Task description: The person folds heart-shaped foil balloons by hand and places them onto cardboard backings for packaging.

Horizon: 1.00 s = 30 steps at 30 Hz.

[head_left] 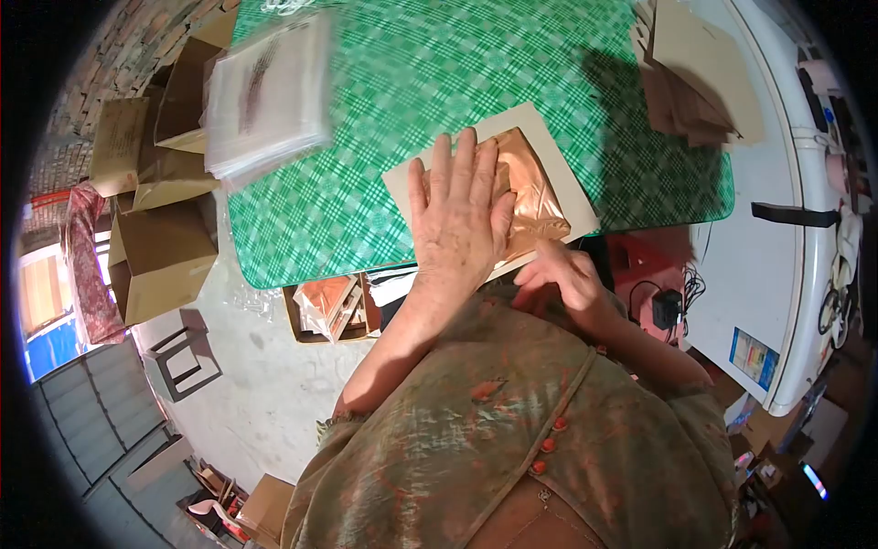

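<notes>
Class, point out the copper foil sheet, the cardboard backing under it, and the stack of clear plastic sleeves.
copper foil sheet [538,197], head view, crinkled middle.
cardboard backing [560,151], head view, bare right margin.
stack of clear plastic sleeves [267,91], head view, top sheet.

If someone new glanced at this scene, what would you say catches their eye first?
Probably the shiny copper-coloured foil sheet on a pale card at the near edge of the green checked tablecloth, with the left hand pressed flat on it. The right hand grips the card's near edge. A stack of clear plastic sleeves sits far left.
</notes>
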Each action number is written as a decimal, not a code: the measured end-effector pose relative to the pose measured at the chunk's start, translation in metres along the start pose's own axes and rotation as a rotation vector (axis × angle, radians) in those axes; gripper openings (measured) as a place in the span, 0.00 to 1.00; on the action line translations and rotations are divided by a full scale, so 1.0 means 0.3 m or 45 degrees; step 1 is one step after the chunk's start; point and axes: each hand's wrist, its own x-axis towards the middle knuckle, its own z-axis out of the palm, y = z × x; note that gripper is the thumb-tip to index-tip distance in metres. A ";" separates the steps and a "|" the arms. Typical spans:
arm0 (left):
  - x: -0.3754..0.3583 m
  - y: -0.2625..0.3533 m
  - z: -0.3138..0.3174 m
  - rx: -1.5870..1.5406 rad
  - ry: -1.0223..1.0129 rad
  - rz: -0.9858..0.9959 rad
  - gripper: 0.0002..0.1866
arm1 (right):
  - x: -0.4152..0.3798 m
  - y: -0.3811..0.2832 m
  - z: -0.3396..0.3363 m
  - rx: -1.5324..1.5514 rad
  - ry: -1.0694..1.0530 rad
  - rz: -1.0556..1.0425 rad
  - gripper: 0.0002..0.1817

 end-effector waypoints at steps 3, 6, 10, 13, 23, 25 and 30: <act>0.003 0.006 -0.006 0.000 -0.013 -0.007 0.34 | -0.065 -0.036 -0.031 -0.559 0.206 -0.284 0.15; 0.003 0.002 -0.004 -0.031 -0.002 -0.004 0.34 | -0.095 -0.067 -0.070 -1.139 0.241 -0.913 0.05; 0.002 0.003 -0.010 -0.039 -0.020 0.016 0.33 | 0.035 -0.143 -0.035 -1.779 0.305 -1.239 0.19; -0.003 -0.004 -0.012 -0.036 -0.043 0.041 0.32 | 0.093 -0.134 -0.028 -2.001 0.305 -1.160 0.29; 0.008 -0.008 -0.010 -0.031 -0.084 0.018 0.33 | 0.103 -0.125 -0.030 -1.957 0.261 -0.971 0.35; 0.003 -0.008 -0.008 -0.032 -0.083 0.016 0.33 | 0.110 -0.157 -0.020 -1.953 0.234 -0.932 0.35; 0.006 -0.006 -0.008 -0.049 -0.076 0.011 0.33 | 0.199 -0.179 -0.035 -1.964 0.273 -0.956 0.35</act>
